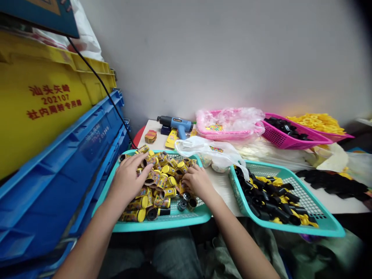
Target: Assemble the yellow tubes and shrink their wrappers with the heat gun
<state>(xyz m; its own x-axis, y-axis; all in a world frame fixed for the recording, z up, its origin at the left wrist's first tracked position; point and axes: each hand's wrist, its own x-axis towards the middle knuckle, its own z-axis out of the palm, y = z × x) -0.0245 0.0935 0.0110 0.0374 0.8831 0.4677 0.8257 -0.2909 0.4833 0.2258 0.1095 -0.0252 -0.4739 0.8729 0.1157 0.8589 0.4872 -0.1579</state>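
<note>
At the turquoise basket [162, 224]: both hands in a heap of yellow-and-black canisters [162, 181]

On the heap, left hand [126, 179] wide, fingers spread across the canisters, no firm grip visible. Right hand [197, 181] narrower, fingers curled down among the canisters near the basket's right side; anything held there impossible to tell. Loose dark caps [182, 205] just beside the right hand, at the near edge of the pile. At 12 o'clock, past the basket, a blue glue gun [177, 124] on a white table top [223, 190]. At 1 o'clock, a pink basket [221, 135] under clear plastic, a white plastic bag [203, 146] in front of it. At 2 o'clock, a second turquoise basket [290, 226] of black-and-yellow parts [270, 195]. At 9 o'clock, stacked blue crates [58, 170] under a yellow crate [43, 104].
</note>
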